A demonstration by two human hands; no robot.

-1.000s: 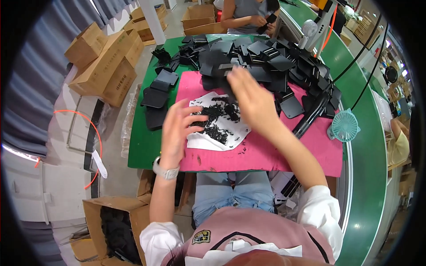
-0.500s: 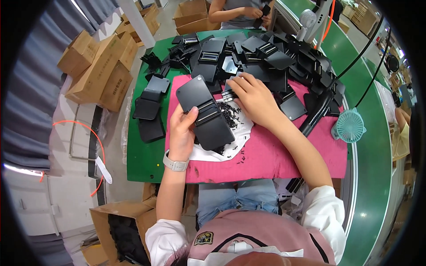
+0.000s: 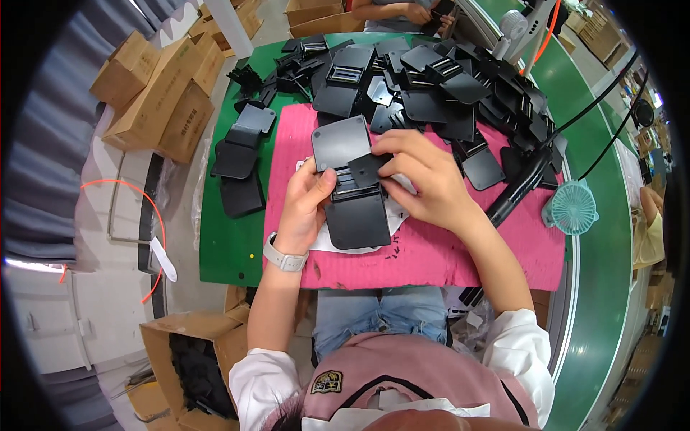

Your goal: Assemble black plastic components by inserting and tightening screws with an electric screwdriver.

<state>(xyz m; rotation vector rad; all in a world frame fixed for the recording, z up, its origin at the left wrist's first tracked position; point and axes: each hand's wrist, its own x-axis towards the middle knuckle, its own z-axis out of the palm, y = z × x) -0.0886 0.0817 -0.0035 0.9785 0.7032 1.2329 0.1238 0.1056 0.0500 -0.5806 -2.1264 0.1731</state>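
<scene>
My left hand (image 3: 303,205), with a pale watch on its wrist, grips a black bracket with two flat plates (image 3: 358,221) by the left edge of its slotted metal middle. Over that middle lies a small black square piece (image 3: 365,171), pinched at its right side between the fingers and thumb of my right hand (image 3: 424,176). The piece covers part of the slots; whether it is seated in them I cannot tell. Beneath the bracket a white cloth (image 3: 397,214) shows at the edges, with a few small black screws (image 3: 394,248) beside it on the pink mat (image 3: 445,251).
Many similar black brackets (image 3: 431,104) are heaped across the far side of the green table (image 3: 230,255). A black tool with a cable (image 3: 517,188) lies at the right, near a teal fan (image 3: 573,207). Across the table another person's hands (image 3: 424,14) hold a dark part.
My right hand has brought the small black piece from beyond the bracket onto its slotted middle. The bracket has turned more upright and shifted slightly right, now covering the screw pile.
</scene>
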